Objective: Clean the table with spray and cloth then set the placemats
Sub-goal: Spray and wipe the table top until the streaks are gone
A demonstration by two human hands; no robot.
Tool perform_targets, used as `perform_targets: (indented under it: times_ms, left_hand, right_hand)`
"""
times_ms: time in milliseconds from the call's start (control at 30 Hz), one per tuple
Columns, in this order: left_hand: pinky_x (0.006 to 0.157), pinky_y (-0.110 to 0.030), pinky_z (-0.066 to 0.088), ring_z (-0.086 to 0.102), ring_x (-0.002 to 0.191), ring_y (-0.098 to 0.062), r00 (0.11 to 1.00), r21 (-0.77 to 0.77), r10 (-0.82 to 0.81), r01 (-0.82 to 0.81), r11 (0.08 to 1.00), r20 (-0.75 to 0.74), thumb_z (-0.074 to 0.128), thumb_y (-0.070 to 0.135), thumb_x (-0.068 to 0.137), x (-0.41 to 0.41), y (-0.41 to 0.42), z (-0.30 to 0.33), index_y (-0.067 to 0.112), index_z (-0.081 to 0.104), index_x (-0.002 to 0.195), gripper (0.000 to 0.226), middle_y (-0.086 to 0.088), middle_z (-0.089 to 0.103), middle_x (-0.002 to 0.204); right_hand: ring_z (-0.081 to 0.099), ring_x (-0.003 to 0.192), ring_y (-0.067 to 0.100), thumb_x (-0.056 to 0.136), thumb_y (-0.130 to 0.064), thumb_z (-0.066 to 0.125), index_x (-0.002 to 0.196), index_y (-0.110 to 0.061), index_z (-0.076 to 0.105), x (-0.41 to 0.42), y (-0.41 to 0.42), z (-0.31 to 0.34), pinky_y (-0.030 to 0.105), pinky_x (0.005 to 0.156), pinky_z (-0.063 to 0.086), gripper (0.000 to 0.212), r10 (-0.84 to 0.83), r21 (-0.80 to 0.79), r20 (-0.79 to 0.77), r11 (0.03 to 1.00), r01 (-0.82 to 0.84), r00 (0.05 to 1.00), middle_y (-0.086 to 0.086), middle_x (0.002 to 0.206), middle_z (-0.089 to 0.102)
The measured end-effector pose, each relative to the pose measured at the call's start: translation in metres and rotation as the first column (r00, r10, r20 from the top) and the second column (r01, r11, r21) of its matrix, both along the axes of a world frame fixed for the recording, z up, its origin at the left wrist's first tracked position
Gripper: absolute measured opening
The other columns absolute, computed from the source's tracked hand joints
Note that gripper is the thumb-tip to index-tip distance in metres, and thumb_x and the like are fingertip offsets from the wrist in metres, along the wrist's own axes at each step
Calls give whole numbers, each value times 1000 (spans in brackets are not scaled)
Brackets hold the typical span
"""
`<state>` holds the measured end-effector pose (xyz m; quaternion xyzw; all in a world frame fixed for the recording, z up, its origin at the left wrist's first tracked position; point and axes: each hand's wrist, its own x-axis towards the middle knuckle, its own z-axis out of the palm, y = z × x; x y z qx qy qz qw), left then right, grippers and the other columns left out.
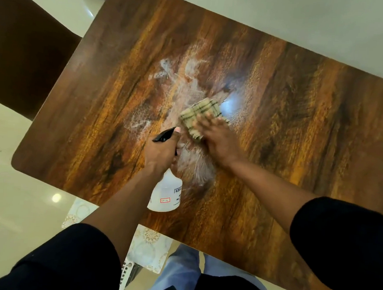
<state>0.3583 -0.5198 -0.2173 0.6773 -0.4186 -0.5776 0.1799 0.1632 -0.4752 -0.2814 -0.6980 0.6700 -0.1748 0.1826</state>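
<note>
— One chair (22, 49) stands on the left, just beside the table (302, 107). How many bottles do you count?

— One spray bottle (165, 195), white with a black nozzle; the left hand (161, 153) grips its neck, just above the wood.

— And cloths?

— One checked cloth (198, 117) near the table's middle, amid white foam streaks (186, 81). The right hand (218, 138) presses it flat, fingers straight.

— Placemats?

— Patterned placemats (147, 248) lie below the near edge; their number I can't tell.
</note>
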Motion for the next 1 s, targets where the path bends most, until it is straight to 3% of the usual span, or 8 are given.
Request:
perform_targets:
  times_ms: [133,300,367,433,567,633,900,1000]
  left_hand:
    - [46,-26,46,55,40,-5,1000,-11,18,-18,1000,-8,70,50,104,7,-7,-2,31,71,96,20,0,74,76]
    - [56,-30,48,59,46,-9,1000,-19,26,-26,999,8,70,57,102,20,-16,-4,20,77,104,37,-6,78,83]
    - [58,-31,49,65,54,-12,999,-43,31,-31,999,-12,70,54,103,23,-20,-5,24,76,105,30,-4,78,83]
    - [58,-31,48,67,56,-12,999,-56,41,-41,998,-8,70,54,102,24,-25,-5,24,74,114,33,-3,78,85]
    - [57,-32,49,64,55,-14,999,-57,36,-35,998,12,71,54,102,23,-31,-5,26,75,103,29,-2,77,79]
    - [58,-33,50,64,59,-18,1000,-52,26,-25,998,15,71,53,102,23,-32,-3,28,73,92,27,-2,76,76]
    - [61,-31,50,63,56,-13,1000,-44,27,-27,999,8,69,56,102,20,-41,0,34,69,92,24,-2,76,82]
    - [57,-29,47,62,56,-13,998,-53,57,-56,997,2,70,52,103,17,-49,3,37,67,90,20,-2,74,81]
  right_hand:
    - [17,158,25,104,-9,45,156,-29,35,-43,-35,6,50,129,18,57,-261,37,-75,964,264,962,-5,166,28]
    - [17,158,25,103,-13,53,154,-29,44,-27,-66,11,47,128,18,54,-512,89,-58,852,516,857,-5,166,32]
    - [22,156,29,103,-30,43,150,-26,50,-2,-65,15,52,126,23,47,-422,87,-51,901,425,905,0,165,36]
    - [21,156,29,99,-49,22,151,-24,49,27,-56,19,52,128,16,64,-166,102,-9,981,166,986,3,165,34]
    - [20,158,26,101,-15,54,155,-27,44,36,-47,1,54,127,17,56,116,48,-9,992,-115,993,-3,166,33]
    - [20,158,23,100,-12,57,155,-29,43,15,-56,-3,49,128,15,59,105,29,-17,994,-104,994,-6,166,31]
    - [15,159,23,104,-10,50,154,-31,42,-12,-97,11,43,130,8,54,-358,74,-10,931,358,933,-6,167,31]
    - [16,158,28,104,-27,36,153,-27,44,20,-84,11,48,129,11,50,-168,55,14,984,167,986,1,167,30]
